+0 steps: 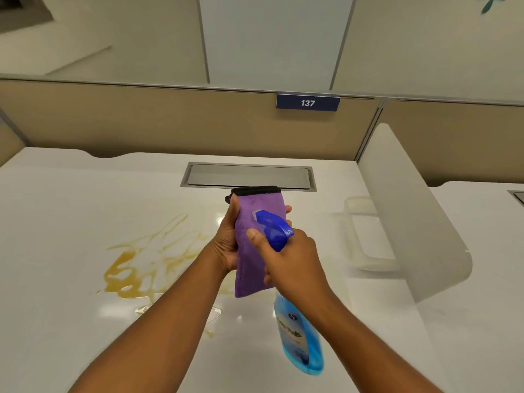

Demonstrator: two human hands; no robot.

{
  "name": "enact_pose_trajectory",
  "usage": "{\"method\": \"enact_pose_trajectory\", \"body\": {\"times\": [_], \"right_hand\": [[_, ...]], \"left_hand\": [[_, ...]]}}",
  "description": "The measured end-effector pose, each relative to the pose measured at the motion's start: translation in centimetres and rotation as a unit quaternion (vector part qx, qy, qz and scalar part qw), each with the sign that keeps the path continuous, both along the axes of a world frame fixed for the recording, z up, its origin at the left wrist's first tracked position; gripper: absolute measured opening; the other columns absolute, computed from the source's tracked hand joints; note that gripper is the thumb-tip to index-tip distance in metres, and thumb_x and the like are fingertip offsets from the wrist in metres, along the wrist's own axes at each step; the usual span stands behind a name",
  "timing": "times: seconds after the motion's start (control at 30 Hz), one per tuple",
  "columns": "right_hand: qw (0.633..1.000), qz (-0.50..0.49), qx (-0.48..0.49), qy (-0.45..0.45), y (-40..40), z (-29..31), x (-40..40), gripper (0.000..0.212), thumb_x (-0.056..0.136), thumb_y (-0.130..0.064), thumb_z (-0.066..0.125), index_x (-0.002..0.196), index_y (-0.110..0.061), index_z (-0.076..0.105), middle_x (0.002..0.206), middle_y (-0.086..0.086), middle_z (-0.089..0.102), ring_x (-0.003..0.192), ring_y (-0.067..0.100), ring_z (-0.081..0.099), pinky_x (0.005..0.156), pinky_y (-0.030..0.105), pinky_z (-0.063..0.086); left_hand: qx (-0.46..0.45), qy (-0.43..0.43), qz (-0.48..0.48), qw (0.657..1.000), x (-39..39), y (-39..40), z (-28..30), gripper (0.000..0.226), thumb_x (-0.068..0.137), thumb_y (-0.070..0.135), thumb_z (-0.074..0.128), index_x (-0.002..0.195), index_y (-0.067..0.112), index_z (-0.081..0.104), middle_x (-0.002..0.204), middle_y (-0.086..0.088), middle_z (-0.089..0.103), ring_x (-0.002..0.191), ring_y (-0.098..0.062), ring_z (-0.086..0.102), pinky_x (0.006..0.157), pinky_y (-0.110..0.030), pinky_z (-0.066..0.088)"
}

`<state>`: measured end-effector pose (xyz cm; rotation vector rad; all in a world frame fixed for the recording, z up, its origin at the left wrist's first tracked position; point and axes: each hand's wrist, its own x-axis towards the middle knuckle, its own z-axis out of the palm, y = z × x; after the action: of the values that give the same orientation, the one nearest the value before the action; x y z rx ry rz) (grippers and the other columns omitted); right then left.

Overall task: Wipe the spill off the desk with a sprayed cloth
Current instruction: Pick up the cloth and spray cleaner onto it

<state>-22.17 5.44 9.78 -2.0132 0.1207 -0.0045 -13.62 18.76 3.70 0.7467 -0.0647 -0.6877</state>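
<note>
A white desk [71, 222] fills the lower scene, backed at its far edge by a tan partition [170, 123] that carries a blue plate numbered 137 [308, 102]. A white curved divider [411, 211] stands on the right side of the desk, and a grey cable hatch [249, 176] is set into the surface at the far middle. On the left, near the middle of the desk, lies an amber spill [133, 268], a pooled patch with thin streaks running away toward the far side.

Both forearms reach in from the near edge and meet above the desk, right of the spill. The left hand [226, 242] is closed around a folded purple cloth [255, 268] with a black hem, holding it upright, thumb on the near face and fingertips showing past its right edge. The right hand [292, 259] is wrapped tight round the neck of a blue spray bottle [299, 336], whose dark blue nozzle sits just in front of the cloth, pointing at it. The bottle's body hangs below the hand, clear of the desk.
</note>
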Motion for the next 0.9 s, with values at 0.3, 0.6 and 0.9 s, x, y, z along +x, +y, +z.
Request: {"method": "enact_pose_trajectory", "body": {"times": [0.3,0.6,0.9], "right_hand": [[1.000,-0.022,-0.012,0.001,-1.6,0.5,1.7,0.044,0.086,-0.074,0.058,0.083,-0.029,0.057,0.052,-0.011,0.067,0.052,0.001,0.071,0.055,0.017,0.055],[0.999,-0.010,-0.031,0.006,-2.1,0.4,0.5,0.047,0.082,-0.078,0.061,0.082,-0.031,0.056,0.062,-0.005,0.068,0.051,0.003,0.071,0.049,0.014,0.054],[0.999,0.009,-0.050,0.019,-0.6,-1.4,-1.1,0.049,0.081,-0.083,0.057,0.085,-0.035,0.051,0.078,-0.004,0.071,0.056,0.012,0.072,0.046,0.009,0.048]], "left_hand": [[0.017,0.027,0.038,0.999,0.3,0.7,-0.5,0.147,0.038,0.074,0.099,0.159,0.007,0.048,0.155,-0.022,0.057,0.144,-0.044,0.053,0.122,-0.063,0.036],[0.008,0.004,0.048,0.999,0.0,0.0,0.5,0.142,0.043,0.078,0.095,0.157,0.007,0.050,0.148,-0.018,0.064,0.130,-0.038,0.064,0.110,-0.059,0.052],[-0.008,-0.008,0.023,1.000,0.0,-0.4,0.7,0.147,0.051,0.086,0.085,0.164,0.007,0.037,0.132,-0.017,0.065,0.114,-0.033,0.067,0.099,-0.051,0.059]]}}
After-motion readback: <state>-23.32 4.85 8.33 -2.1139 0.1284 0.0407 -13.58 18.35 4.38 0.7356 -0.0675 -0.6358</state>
